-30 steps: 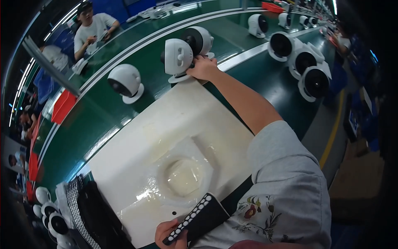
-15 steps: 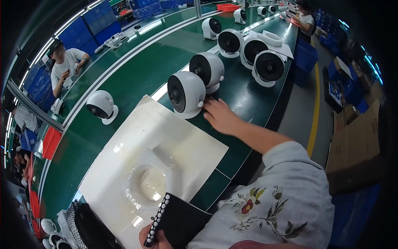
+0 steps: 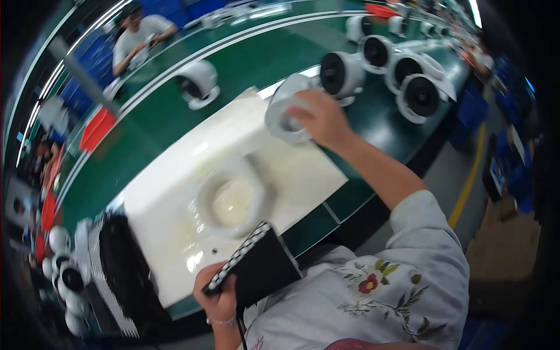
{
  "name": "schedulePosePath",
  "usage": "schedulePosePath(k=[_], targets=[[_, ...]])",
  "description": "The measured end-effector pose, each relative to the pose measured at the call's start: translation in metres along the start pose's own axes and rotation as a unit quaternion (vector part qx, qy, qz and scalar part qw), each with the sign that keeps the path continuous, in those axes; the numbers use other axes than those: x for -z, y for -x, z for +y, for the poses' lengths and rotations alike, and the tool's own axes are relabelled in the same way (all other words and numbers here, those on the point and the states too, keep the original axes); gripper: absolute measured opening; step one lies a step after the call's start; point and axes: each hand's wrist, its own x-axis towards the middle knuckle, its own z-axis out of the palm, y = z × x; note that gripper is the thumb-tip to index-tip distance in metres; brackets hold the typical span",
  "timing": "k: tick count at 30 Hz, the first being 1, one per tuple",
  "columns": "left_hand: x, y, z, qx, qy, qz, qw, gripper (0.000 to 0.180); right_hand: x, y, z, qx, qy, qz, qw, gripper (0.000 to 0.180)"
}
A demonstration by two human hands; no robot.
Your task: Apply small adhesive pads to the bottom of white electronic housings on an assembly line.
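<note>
Grasped by your right hand (image 3: 324, 119) in the head view, a tilted white device (image 3: 280, 109) is at 1 o'clock from the ring-shaped holder (image 3: 255, 192), while your left hand (image 3: 216, 294) clutches a black pad (image 3: 262, 267) edged with white dots at 5 o'clock from that holder.

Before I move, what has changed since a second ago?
The right hand has taken hold of the nearer white unit and tipped it, turning its black front out of sight. The neighbouring unit has moved right, closer to the grouped units. The left hand still holds the black piece with white dots.
</note>
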Motion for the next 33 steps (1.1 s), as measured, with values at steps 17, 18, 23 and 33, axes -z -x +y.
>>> schedulePosePath(k=[17,18,23,33], targets=[[-0.004,0.004,0.007,0.034,0.094,0.001,0.995,0.019,0.008,0.009,-0.12,-0.352,-0.497,-0.267,0.747,0.042],[-0.006,0.006,0.004,0.075,0.162,0.03,0.983,0.019,0.016,0.024,-0.122,-0.354,-0.495,-0.27,0.746,0.042],[-0.011,-0.002,0.007,0.132,0.261,0.007,0.956,0.03,0.035,0.063,-0.142,-0.214,-0.508,-0.29,0.782,0.041],[-0.009,0.003,0.006,0.137,0.186,0.039,0.972,0.012,0.036,0.066,-0.142,-0.332,-0.511,-0.269,0.746,0.03]])
